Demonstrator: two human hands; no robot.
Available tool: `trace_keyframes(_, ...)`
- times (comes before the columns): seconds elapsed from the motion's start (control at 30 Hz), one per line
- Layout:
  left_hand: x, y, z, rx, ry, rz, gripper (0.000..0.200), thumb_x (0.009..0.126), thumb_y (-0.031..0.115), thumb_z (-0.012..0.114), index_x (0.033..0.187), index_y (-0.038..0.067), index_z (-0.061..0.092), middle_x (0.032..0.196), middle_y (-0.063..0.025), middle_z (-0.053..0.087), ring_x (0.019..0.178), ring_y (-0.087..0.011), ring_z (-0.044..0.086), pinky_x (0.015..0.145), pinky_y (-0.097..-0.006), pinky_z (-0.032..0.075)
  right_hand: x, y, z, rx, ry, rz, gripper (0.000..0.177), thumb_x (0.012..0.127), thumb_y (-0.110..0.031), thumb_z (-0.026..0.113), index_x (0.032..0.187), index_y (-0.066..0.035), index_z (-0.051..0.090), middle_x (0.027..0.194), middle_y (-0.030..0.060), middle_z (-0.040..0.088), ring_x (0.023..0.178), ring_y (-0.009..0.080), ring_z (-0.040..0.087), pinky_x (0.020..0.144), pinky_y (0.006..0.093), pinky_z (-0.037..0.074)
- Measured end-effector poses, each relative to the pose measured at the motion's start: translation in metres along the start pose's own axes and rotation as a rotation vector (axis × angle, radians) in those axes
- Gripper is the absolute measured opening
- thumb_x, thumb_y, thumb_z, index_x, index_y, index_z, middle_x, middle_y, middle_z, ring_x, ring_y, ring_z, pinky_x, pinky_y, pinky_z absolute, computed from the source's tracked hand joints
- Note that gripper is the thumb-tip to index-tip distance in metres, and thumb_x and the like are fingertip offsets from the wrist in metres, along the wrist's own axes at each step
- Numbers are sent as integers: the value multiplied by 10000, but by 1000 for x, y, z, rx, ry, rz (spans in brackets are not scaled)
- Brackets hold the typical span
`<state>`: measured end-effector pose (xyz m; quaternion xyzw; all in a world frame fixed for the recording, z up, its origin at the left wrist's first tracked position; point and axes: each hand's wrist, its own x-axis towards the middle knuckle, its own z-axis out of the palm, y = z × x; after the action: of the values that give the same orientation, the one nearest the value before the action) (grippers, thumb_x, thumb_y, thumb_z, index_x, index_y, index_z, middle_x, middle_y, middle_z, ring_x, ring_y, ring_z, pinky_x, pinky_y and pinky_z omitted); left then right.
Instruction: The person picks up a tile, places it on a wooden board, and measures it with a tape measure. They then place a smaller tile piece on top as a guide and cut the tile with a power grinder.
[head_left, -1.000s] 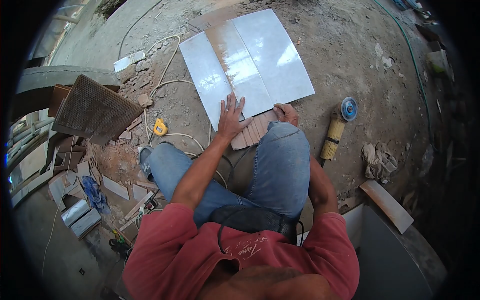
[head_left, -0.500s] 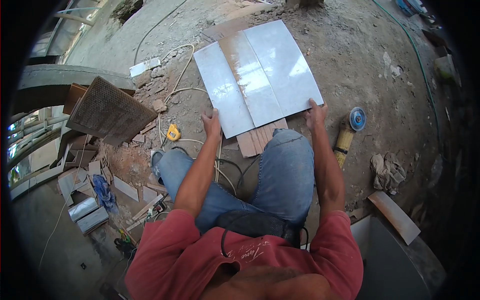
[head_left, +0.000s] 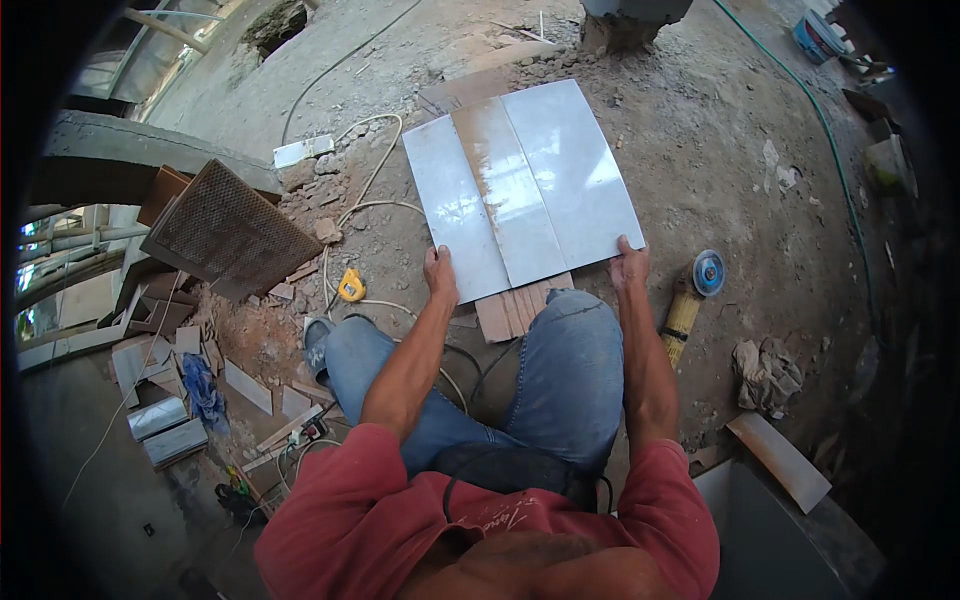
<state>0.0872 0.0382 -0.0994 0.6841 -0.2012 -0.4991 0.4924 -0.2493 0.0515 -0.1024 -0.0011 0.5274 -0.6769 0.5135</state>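
Hands first: I have the left hand (head_left: pixel 440 272) clamped on the near left corner of the pale tiles (head_left: pixel 520 190), and the right hand (head_left: pixel 630 265) gripping their near right corner. The tiles lie flat on the dirt ahead of the knees, their near edge over wooden strips (head_left: pixel 512 312). An angle grinder (head_left: pixel 693 298) lies just beside the right hand.

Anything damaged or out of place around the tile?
A brownish dusty band runs lengthwise down the tile, gripped at its near corners by the left hand and right hand. Broken offcuts litter the rubble at left.
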Motion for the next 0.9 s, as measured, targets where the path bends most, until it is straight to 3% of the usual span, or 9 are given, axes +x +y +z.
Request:
trace_keyframes(0.57, 20, -4, -6, -77, 25, -56, 204, 926, 182, 498, 1002, -7, 513, 882, -95, 581, 763, -183, 565, 728, -338, 483, -1, 6, 6, 33, -14, 19, 352, 856, 65, 516, 1165, -59, 402, 1133, 122, 526, 980, 249, 563, 814, 409, 499)
trace_keyframes(0.9, 71, 28, -15, -105, 40, -59, 206, 899, 171, 537, 987, -16, 541, 862, -87, 585, 737, -173, 542, 715, -329, 455, 20, 22, 54, -74, -110, 77, 335, 874, 34, 516, 1173, -62, 401, 1121, 117, 528, 969, 247, 564, 807, 417, 500)
